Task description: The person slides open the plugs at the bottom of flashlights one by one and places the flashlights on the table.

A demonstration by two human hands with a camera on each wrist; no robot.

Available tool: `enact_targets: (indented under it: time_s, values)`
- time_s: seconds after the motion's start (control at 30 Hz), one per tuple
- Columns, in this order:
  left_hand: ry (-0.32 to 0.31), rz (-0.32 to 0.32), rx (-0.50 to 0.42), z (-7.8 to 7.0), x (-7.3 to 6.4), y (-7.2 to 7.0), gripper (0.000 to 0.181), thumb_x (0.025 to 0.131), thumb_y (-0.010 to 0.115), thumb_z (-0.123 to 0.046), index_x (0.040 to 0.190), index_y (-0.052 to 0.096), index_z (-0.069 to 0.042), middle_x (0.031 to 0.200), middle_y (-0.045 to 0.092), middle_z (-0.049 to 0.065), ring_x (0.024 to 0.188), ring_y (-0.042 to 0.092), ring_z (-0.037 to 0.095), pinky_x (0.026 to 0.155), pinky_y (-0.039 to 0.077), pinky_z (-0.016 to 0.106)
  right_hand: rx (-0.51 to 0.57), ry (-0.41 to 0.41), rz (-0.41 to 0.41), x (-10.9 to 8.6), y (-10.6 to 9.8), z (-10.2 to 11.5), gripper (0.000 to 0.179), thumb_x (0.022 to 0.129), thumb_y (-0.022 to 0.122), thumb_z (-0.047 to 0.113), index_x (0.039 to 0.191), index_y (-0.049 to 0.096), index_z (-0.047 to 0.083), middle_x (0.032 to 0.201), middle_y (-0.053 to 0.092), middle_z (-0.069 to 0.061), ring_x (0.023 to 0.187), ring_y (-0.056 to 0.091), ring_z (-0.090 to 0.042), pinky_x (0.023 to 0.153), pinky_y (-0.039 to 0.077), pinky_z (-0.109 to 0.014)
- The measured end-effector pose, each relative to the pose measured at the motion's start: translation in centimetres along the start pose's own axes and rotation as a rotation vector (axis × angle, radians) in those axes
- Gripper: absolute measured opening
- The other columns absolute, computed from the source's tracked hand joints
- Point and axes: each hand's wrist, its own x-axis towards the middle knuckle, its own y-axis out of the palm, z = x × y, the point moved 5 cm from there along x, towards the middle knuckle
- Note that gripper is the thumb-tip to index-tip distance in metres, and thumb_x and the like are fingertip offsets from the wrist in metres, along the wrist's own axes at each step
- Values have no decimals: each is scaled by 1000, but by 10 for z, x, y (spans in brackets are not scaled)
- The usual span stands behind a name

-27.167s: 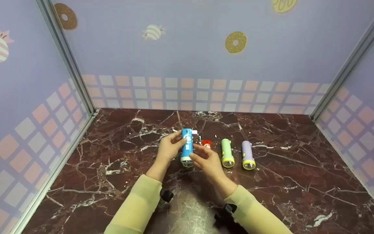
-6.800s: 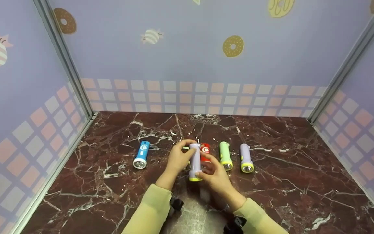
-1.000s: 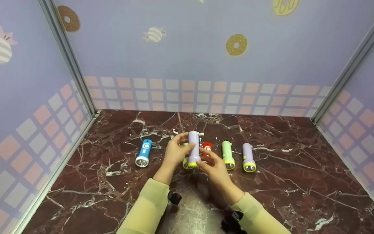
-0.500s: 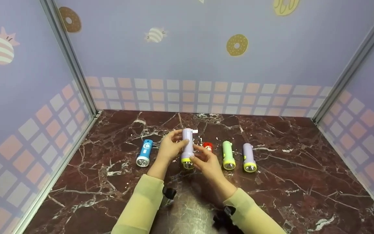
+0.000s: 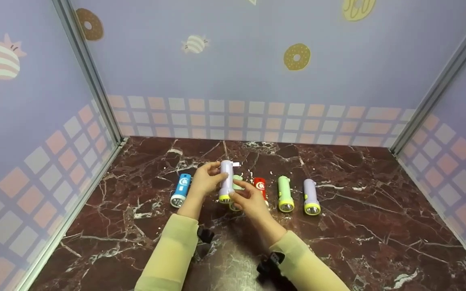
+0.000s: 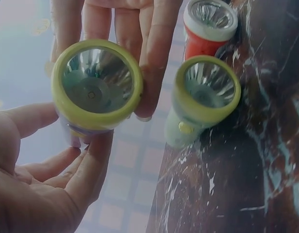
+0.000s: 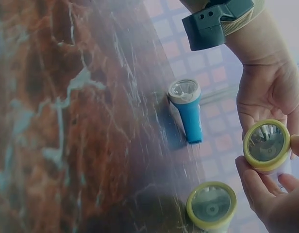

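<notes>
1. In the grip, the yellow-rimmed lavender plastic flashlight [image 5: 226, 184] has its barrel mostly hidden in both wrist views.
2. Above the grip, a white tab [image 5: 236, 164] is too small to identify.
3. Beneath the grip, the right hand [image 5: 252, 200] partly covers a yellow-rimmed green plastic flashlight [image 5: 238, 179].
4. Right of the grip, it overlaps a white-headed red plastic flashlight [image 5: 260, 184].

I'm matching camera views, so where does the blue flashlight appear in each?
Head: blue flashlight, left of center, beside the left hand.
Left wrist: not in it.
Right wrist: blue flashlight, just right of center.
Shared landmark: held purple flashlight, visible in all three.
</notes>
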Motion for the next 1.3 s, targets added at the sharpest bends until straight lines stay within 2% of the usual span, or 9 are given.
enact_targets:
  time_s: [0.2,0.37,0.53,0.8,1.07,1.3]
  values:
    - [-29,15,-3,3,4,-8,50,92,70,-4,139,56,8,133,62,33,120,64,43,91,62,45,-10,27,1,6,9,-1,52,97,66,9,145,51,-4,131,64,-34,103,70,-23,95,60,-48]
    - [-61,-1,58,4,6,-16,51,93,72,-10,140,57,4,133,63,31,117,66,40,90,61,48,-7,55,1,9,16,-1,53,98,65,9,147,50,-4,135,62,-35,107,71,-27,95,60,-47]
    - [-73,4,107,4,8,-21,53,93,72,-11,141,55,5,134,63,31,118,66,41,95,59,51,-7,71,3,12,23,-1,54,99,65,10,148,48,-4,137,60,-34,114,69,-31,98,59,-48]
    - [-100,-1,112,8,12,-28,53,92,72,-6,141,55,7,135,62,32,118,66,38,95,59,49,-36,71,8,17,33,-5,52,98,65,9,147,51,-3,135,62,-33,113,68,-30,96,59,-49]
    - [-171,37,143,13,16,-34,54,93,71,-8,142,54,4,136,63,28,105,68,28,88,62,47,-76,59,-2,22,41,-12,48,98,65,8,143,53,-4,131,65,-31,100,67,-20,89,61,-46]
    - [-219,54,152,20,20,-37,54,94,69,-7,143,52,6,141,59,29,112,66,33,94,60,52,-64,79,6,21,49,-16,44,99,61,4,140,52,-9,133,63,-31,101,67,-22,90,61,-45]
